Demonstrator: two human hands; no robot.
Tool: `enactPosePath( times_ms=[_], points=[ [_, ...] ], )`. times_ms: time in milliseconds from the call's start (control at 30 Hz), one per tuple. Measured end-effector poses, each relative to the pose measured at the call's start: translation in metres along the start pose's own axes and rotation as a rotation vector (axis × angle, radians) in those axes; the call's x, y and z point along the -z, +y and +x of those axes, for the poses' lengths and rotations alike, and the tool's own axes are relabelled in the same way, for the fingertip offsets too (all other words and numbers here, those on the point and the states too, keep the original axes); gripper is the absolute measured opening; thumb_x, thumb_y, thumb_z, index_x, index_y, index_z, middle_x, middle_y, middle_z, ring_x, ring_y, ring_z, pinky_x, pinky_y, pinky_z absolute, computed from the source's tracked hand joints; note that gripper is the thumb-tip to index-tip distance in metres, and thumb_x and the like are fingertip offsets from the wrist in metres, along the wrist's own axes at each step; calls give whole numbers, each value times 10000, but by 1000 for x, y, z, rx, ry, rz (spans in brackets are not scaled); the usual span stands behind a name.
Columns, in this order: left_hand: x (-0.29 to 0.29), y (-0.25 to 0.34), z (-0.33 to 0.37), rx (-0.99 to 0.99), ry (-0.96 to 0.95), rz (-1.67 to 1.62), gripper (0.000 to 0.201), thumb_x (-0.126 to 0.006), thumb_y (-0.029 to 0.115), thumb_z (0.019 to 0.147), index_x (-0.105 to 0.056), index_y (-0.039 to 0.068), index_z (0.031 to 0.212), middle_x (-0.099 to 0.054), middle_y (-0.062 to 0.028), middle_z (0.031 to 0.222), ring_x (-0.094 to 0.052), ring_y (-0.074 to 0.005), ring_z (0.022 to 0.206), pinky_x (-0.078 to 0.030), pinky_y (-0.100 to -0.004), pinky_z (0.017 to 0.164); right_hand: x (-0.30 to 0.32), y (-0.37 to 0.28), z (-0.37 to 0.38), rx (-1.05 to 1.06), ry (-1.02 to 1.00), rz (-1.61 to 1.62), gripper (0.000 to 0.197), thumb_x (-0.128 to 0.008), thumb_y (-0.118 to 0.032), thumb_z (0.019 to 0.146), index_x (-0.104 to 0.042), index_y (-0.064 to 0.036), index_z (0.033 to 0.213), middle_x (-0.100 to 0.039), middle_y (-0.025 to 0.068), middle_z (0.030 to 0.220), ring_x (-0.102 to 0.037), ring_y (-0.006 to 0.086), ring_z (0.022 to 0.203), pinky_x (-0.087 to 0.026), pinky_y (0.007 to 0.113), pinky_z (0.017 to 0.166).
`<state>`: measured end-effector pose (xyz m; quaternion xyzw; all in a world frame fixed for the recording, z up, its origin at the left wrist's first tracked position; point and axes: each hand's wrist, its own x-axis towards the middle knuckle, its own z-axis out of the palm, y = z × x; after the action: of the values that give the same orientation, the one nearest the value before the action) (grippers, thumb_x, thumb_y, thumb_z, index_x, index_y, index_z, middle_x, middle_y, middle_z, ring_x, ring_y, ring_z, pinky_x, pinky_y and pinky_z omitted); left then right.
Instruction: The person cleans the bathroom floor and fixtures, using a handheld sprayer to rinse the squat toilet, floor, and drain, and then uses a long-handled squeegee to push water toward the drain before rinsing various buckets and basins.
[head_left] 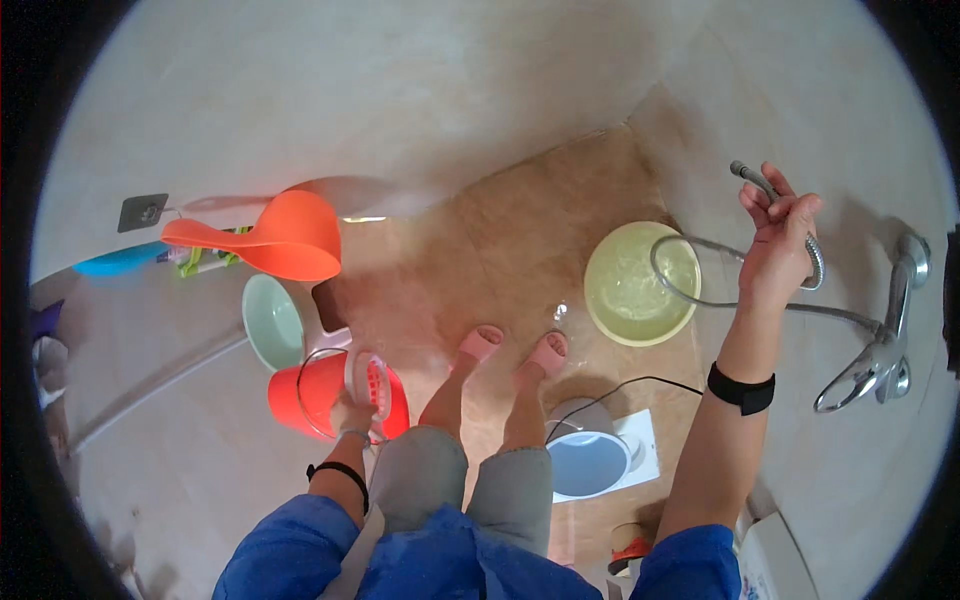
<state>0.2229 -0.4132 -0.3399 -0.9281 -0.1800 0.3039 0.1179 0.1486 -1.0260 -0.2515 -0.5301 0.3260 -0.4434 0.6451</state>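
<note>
My right hand (780, 240) is raised at the right, its fingers curled round a grey metal shower hose (700, 300). The hose's bare end fitting sticks out past my fingers. From my hand it loops over a pale yellow-green basin (598, 290) with water in it, then runs to the chrome wall tap (885, 350). At the lower left, my left hand (352, 412) is closed at the edge of a pale pink slotted thing (376, 382), whose kind I cannot make out. That thing is at a red bucket (288, 398) with a thin arched handle.
A mint-green tub (262, 320) stands beyond the red bucket. An orange dipper (310, 235) hangs by the left wall near a hook (143, 212). A grey bucket with blue inside (590, 465) stands by my feet in pink slippers (548, 352). A dark cable crosses above it.
</note>
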Motion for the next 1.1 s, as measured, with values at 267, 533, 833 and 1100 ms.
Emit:
enactPosePath(
  times_ms=[267,533,833,1100],
  points=[
    [-11,-39,-32,184,21,-37,672,-811,278,535,-519,79,1107,-629,-180,1051,-612,-340,985,-495,-435,846,9,18,29,-68,92,-254,464,-479,-418,942,-458,-30,689,-603,234,1038,-618,222,761,-529,330,719],
    [-23,-88,-42,337,70,-60,708,-836,344,530,-524,49,1093,-637,-191,1014,-625,-354,939,-506,-437,824,37,33,34,-205,139,-123,464,-468,-413,948,-433,-42,671,-624,220,984,-623,224,668,-541,332,653],
    [-22,-93,-44,355,97,-200,697,-831,360,520,-544,43,1070,-631,-186,1039,-616,-352,955,-499,-440,830,54,57,11,-405,141,-20,495,-443,-478,935,-436,-66,660,-634,207,989,-639,262,738,-550,363,701],
    [-22,-76,-34,272,147,-258,675,-814,341,539,-553,11,1067,-624,-208,1050,-609,-366,964,-490,-435,840,52,74,-3,-431,78,264,532,-429,-533,913,-470,-62,668,-612,233,1026,-645,319,782,-555,408,722]
  ],
)
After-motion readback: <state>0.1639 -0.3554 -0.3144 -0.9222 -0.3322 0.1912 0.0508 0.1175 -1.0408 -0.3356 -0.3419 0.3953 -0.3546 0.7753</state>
